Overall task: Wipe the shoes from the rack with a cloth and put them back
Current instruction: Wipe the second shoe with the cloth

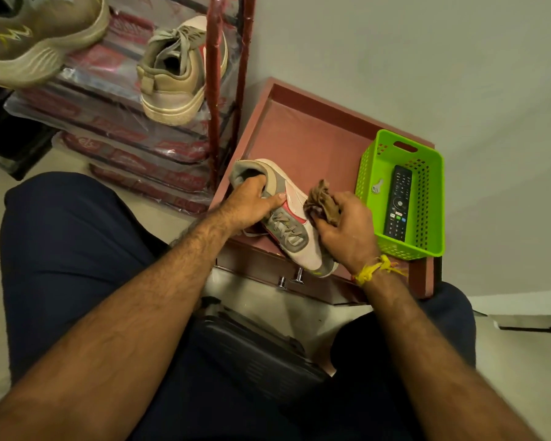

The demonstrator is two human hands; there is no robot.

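Observation:
A white and grey sneaker with a red stripe [295, 237] lies over the front of a low reddish table [303, 138]. My left hand [252, 202] grips it at the heel opening, fingers inside the collar. My right hand [347, 230] is shut on a crumpled brown cloth [322, 202], pressed against the shoe's side. The matching sneaker [175, 78] stands on the shoe rack [217, 90] at the upper left. A beige sneaker [35, 39] sits on a higher shelf at the far left.
A green plastic basket [427, 198] holding a black remote [398, 208] stands on the table right of my hands. A dark case [255, 348] lies on the floor between my knees. The wall is close behind the table.

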